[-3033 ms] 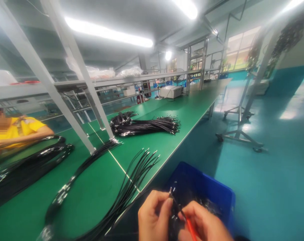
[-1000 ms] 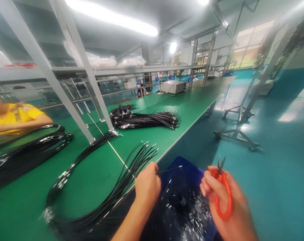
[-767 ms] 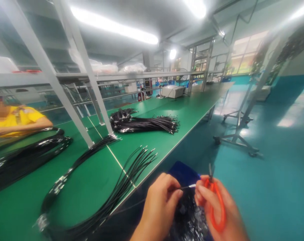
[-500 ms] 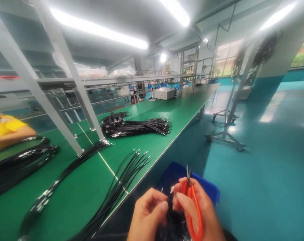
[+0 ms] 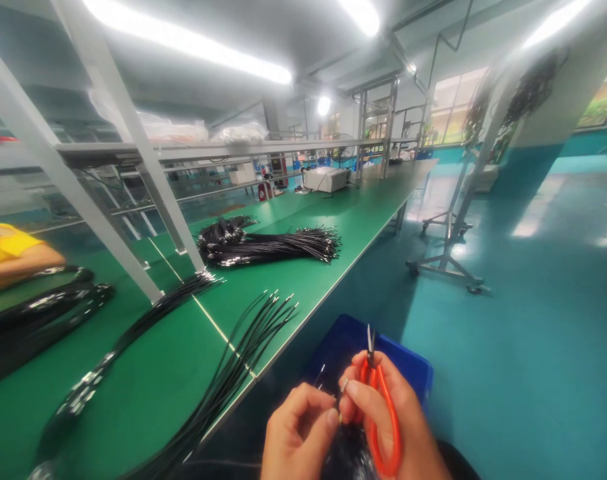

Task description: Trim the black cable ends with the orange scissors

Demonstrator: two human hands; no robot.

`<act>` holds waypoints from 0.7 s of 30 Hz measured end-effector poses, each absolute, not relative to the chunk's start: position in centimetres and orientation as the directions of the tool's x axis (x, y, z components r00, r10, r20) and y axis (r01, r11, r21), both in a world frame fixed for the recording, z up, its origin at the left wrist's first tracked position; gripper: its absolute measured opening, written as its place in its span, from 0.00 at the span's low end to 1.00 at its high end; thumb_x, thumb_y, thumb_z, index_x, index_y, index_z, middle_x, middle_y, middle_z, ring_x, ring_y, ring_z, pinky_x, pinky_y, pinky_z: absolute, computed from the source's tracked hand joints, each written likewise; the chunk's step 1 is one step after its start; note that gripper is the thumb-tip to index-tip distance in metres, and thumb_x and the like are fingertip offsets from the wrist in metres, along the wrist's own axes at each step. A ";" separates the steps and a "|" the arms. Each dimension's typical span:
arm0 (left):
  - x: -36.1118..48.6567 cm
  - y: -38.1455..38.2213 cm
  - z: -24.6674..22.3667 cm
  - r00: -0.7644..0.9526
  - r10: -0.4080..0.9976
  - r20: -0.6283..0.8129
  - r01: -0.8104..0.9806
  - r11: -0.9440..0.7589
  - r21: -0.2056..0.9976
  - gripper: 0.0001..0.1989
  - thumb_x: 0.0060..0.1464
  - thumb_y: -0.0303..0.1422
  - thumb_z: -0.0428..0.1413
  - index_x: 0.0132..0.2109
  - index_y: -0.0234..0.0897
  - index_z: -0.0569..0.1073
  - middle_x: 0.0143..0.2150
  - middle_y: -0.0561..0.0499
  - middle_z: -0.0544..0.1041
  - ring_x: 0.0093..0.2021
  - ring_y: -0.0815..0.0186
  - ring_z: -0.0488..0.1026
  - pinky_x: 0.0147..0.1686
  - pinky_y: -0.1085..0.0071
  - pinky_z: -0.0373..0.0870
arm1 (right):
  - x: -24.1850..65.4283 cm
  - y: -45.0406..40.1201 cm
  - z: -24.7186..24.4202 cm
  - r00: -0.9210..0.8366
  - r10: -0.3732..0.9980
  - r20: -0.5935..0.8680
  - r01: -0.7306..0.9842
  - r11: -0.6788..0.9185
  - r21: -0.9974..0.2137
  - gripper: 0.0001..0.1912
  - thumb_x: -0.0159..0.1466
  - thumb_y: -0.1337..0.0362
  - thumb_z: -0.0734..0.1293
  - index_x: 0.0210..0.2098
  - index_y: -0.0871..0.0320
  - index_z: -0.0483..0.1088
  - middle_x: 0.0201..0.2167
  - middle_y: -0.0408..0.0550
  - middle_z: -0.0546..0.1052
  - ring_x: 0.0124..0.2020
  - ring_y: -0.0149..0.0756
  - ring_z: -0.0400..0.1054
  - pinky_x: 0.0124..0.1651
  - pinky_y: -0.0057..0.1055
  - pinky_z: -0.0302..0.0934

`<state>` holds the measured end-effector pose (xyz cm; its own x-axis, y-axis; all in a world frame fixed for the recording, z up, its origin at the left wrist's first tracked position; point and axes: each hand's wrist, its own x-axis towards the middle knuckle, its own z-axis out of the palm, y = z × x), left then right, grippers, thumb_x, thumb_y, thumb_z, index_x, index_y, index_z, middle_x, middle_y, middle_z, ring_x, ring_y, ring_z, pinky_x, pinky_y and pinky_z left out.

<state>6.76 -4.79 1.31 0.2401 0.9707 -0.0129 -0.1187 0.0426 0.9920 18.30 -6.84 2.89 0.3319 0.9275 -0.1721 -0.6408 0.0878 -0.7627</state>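
Observation:
Over a blue bin, my left hand (image 5: 301, 430) pinches a thin black cable (image 5: 339, 403) between thumb and forefinger. My right hand (image 5: 396, 413) carries scissors (image 5: 383, 427) with orange handles, their narrow blades pointing up and slightly apart. Thumb and forefinger of that same hand grip a small pale tip at the cable's end, close to the left fingertips. To the left, a fan of black cables (image 5: 243, 353) with pale ends lies along the green table's edge. What lies below my hands is dark and partly hidden.
The green table (image 5: 183, 353) stretches away at left, bearing thick cable bundles (image 5: 273, 245) and a white box (image 5: 326, 179). Metal shelf posts (image 5: 171, 207) rise from it. The blue bin (image 5: 408, 360) stands beside it. A wheeled stand (image 5: 448, 260) is at right; a person in yellow (image 5: 13, 250) sits at left.
My right thumb has moved onto the cable's pale tip, and the two hands' fingertips are closer together. The scissors have shifted slightly left. The view has tilted slightly.

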 end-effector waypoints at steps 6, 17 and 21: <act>7.3 -5.2 2.0 0.273 0.961 -0.031 -0.275 0.109 0.955 0.16 0.47 0.45 0.62 0.30 0.36 0.71 0.22 0.56 0.72 0.22 0.71 0.67 0.24 0.77 0.64 | 17.5 -7.1 1.8 0.161 0.942 -0.294 -0.806 -0.046 -0.590 0.12 0.48 0.68 0.74 0.31 0.59 0.71 0.19 0.42 0.74 0.19 0.31 0.66 0.23 0.26 0.60; 6.4 -4.0 2.5 0.372 0.928 -0.037 -0.348 0.176 0.921 0.09 0.49 0.36 0.62 0.29 0.33 0.75 0.21 0.52 0.75 0.20 0.68 0.70 0.23 0.73 0.67 | 16.7 -7.3 2.7 0.180 0.952 -0.248 -0.784 -0.013 -0.621 0.13 0.47 0.66 0.75 0.30 0.57 0.71 0.18 0.39 0.71 0.20 0.29 0.62 0.25 0.25 0.59; 6.4 -4.1 3.1 0.389 0.919 -0.068 -0.481 0.266 0.836 0.08 0.50 0.34 0.62 0.29 0.34 0.75 0.22 0.53 0.75 0.22 0.70 0.69 0.26 0.74 0.66 | 17.0 -7.5 2.6 0.136 0.970 -0.200 -0.782 -0.019 -0.623 0.10 0.50 0.68 0.73 0.30 0.57 0.70 0.21 0.41 0.71 0.22 0.31 0.62 0.28 0.29 0.59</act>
<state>6.45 -4.12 3.10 0.3893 0.9186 -0.0684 -0.4807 0.2659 0.8356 17.03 -7.51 2.61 0.1362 0.9704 -0.1995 -0.7817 -0.0185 -0.6234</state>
